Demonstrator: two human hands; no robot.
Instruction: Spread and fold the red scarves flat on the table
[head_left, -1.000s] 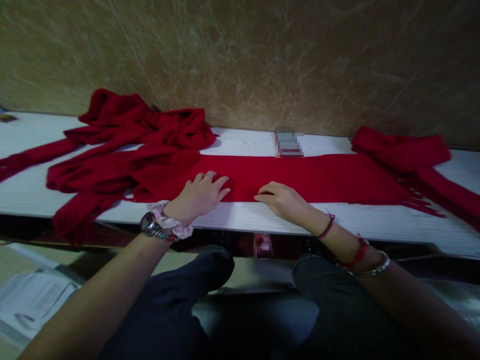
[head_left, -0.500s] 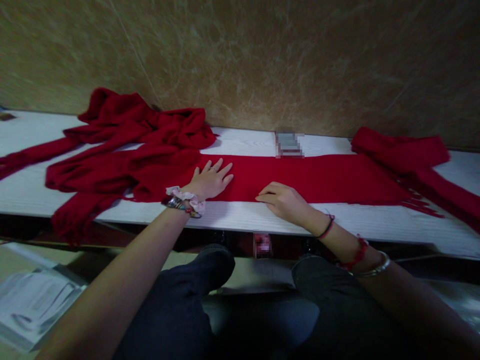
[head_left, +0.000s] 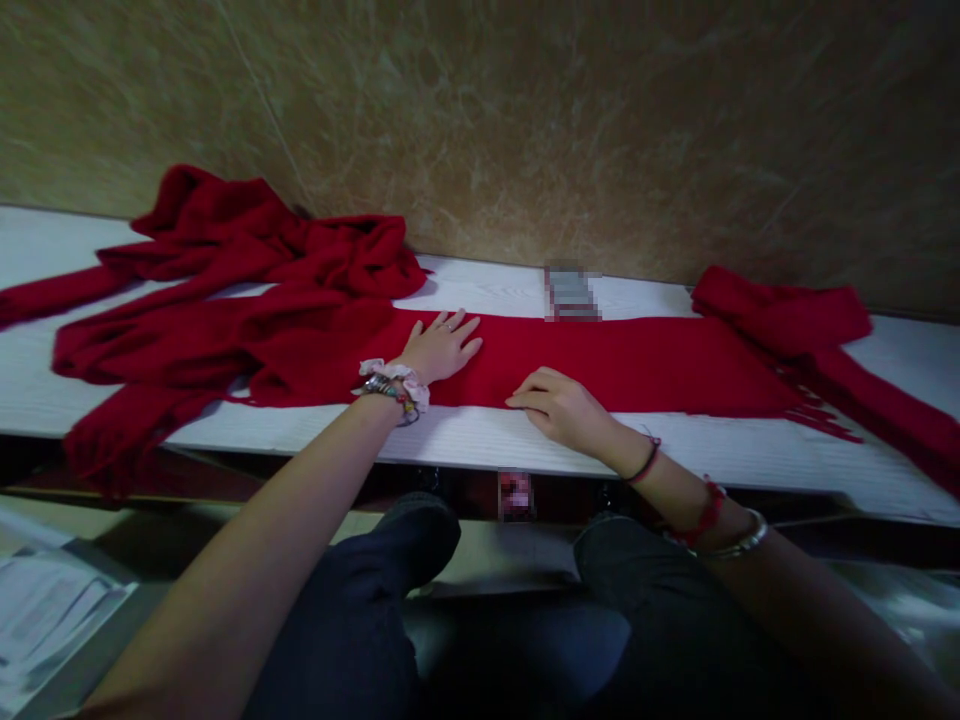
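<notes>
While L hand lies flat on red scarf, fingers spread, R hand has fingertips bunched nr scarf's near edge, can't tell if pinching; scarf stretched along white tabletop, w/ crumpled red fabric at L end.

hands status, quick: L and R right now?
Left hand: open, palm down, fingers spread on the flat red scarf.
Right hand: closed, fingertips together at the scarf's near edge; can't tell whether it pinches cloth.
</notes>
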